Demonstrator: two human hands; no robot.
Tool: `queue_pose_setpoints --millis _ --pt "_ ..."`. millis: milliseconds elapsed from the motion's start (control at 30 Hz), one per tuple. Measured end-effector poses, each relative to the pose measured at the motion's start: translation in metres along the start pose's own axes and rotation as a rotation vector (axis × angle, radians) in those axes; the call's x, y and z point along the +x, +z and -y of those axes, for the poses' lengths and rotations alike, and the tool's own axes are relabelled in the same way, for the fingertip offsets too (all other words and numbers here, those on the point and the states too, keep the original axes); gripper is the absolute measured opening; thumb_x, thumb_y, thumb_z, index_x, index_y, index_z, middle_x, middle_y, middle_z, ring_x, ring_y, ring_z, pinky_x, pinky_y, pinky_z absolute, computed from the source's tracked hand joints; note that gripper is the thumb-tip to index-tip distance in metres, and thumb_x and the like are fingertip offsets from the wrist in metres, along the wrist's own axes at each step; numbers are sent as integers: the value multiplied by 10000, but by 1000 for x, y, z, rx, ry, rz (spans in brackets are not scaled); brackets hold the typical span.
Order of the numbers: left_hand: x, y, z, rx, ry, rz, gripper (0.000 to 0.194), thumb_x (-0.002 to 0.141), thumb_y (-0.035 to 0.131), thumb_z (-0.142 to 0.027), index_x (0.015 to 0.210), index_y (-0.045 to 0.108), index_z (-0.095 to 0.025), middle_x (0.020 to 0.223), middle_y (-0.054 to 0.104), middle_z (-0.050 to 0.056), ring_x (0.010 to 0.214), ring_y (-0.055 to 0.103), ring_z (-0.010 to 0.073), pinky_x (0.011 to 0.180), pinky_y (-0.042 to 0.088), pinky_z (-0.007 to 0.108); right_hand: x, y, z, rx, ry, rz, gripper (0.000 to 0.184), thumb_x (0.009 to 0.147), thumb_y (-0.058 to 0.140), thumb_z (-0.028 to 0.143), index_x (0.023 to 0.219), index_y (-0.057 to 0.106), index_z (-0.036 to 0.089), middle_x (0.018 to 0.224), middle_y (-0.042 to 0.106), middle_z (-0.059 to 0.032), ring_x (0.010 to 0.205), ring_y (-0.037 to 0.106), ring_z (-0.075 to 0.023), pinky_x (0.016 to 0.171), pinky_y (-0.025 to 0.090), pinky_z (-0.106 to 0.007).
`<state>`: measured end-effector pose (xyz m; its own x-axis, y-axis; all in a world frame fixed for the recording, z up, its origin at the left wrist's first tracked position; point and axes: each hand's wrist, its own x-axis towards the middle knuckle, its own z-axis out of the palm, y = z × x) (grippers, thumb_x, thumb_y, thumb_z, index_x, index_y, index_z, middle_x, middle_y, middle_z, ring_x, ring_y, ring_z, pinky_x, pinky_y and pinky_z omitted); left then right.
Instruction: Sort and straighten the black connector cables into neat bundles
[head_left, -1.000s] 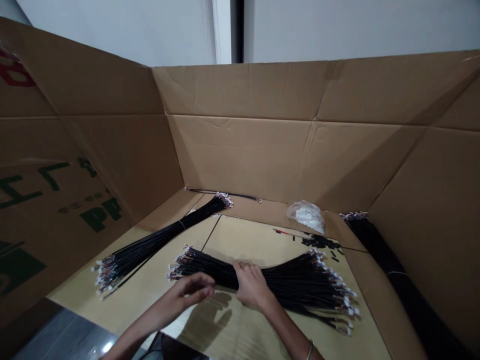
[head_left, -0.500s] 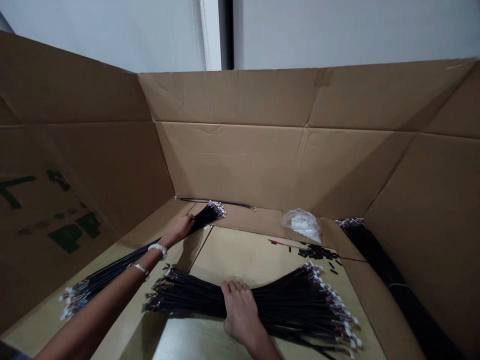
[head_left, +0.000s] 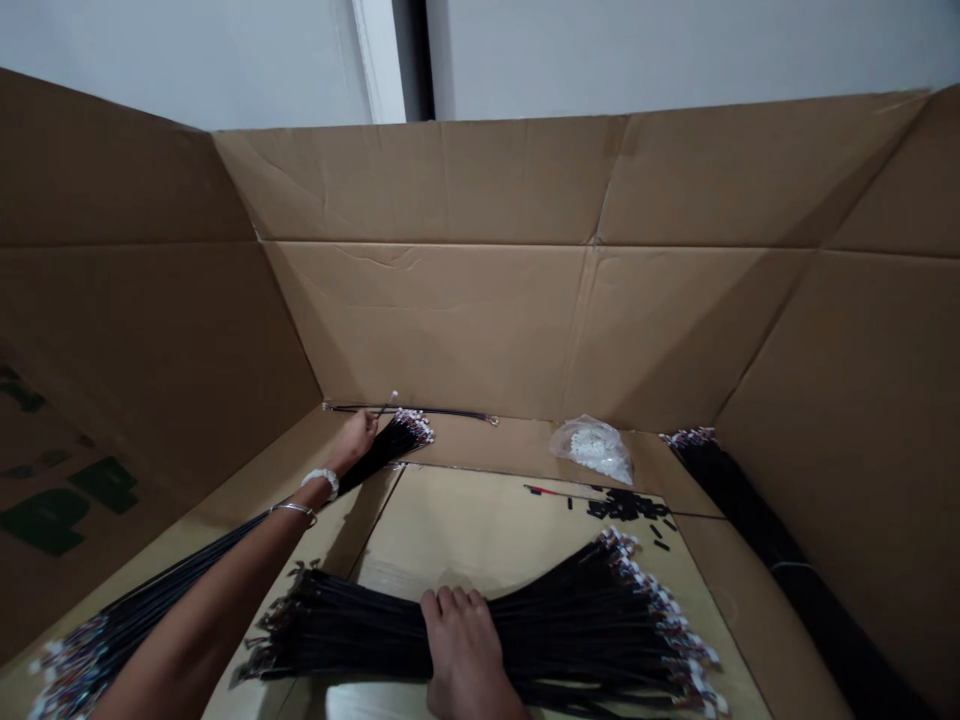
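Note:
My left hand [head_left: 357, 442] is closed at the far end of a long bundle of black cables [head_left: 381, 452] on the left. It pinches a single cable [head_left: 387, 405], whose white connector end stands up above the bundle. In the middle, my right hand [head_left: 463, 640] grips another thick bundle of black-sleeved cables [head_left: 570, 620] across its waist, fingers over the top. That bundle fans out to white connectors on the right and dark metallic-looking ends on the left.
Tall cardboard walls [head_left: 450, 320] enclose the surface. At the back lie a few loose cables [head_left: 450, 413] and a clear bag of small white pieces [head_left: 596, 450]. Small black pieces [head_left: 626, 504] are scattered beside a thin red-and-black tool [head_left: 544, 491]. A tied cable bundle [head_left: 787, 570] lies along the right wall.
My left hand has come up slightly off the left bundle, with one cable raised from it. My right hand still grips the middle bundle. The view has shifted a little.

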<state>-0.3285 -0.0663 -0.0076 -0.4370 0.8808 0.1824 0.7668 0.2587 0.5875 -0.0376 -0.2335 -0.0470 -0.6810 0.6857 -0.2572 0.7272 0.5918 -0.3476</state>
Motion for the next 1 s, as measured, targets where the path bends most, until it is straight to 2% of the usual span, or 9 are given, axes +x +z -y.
queue_pose_setpoints --millis 133,300,400,600,800,1000 --pt "10 -9 1 66 -16 -1 232 848 446 -299 958 568 -135 982 667 149 850 610 245 702 440 301 0 1 0 -11 -3 -7 772 533 706 55 1281 527 127 1186 627 -181 1092 596 -306 1002 424 -439" --pt "17 -4 -1 166 34 154 142 734 567 -264 819 632 -172 825 696 60 808 635 230 676 441 264 -1 1 0 -34 -16 -44 717 545 709 75 1240 548 142 1146 648 -167 1051 618 -294 964 452 -426" --pt "20 2 -1 236 51 213 123 709 583 -256 777 650 -179 768 696 45 771 642 234 656 437 267 0 4 0 -44 -12 -74 665 562 711 84 1206 565 155 1121 660 -154 1038 625 -287 949 464 -413" --pt "21 5 -2 362 110 268 150 750 558 -233 827 666 -162 851 715 68 783 646 228 638 429 257 4 10 -3 -57 -28 -98 608 605 707 123 1195 569 171 1110 667 -148 1021 632 -290 913 487 -423" --pt "16 0 -7 497 174 304 176 802 524 -235 805 690 -177 906 726 103 853 658 252 660 430 269 2 8 -2 -48 -34 -78 661 560 717 114 1202 561 141 1113 654 -163 1016 625 -291 925 475 -421" --pt "6 -3 -13 591 171 273 277 851 455 -236 961 697 -156 1010 718 154 921 669 274 700 458 285 2 3 1 -43 -10 -33 705 556 713 83 1238 543 143 1155 641 -165 1071 607 -294 977 446 -432"
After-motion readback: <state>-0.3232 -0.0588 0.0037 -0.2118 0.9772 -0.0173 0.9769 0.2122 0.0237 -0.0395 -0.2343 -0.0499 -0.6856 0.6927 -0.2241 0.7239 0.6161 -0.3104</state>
